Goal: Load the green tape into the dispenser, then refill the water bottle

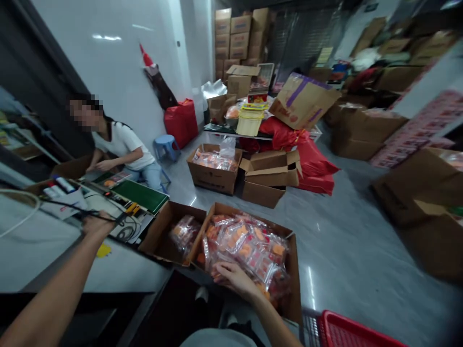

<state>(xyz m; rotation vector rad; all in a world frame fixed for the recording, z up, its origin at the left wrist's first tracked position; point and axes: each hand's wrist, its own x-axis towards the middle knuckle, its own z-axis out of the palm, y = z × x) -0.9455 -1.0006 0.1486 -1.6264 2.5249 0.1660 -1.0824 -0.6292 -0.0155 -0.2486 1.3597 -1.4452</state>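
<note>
Right hand (235,282) open, palm down, fingers laid over the plastic packets (246,246) with orange contents, heaped in the nearer cardboard carton (294,274). We find this carton well filled; the smaller carton (159,236) just beside it holds fewer packets, to one side. Left hand (97,225) curled at the bench edge by a black cable (125,221); we cannot tell if it grips. Red plastic basket (347,332) at lower right. Farther off, a floor carton (213,180) of packets, a seated co-worker (121,147), red bags (314,168), stacked cartons (231,38).
</note>
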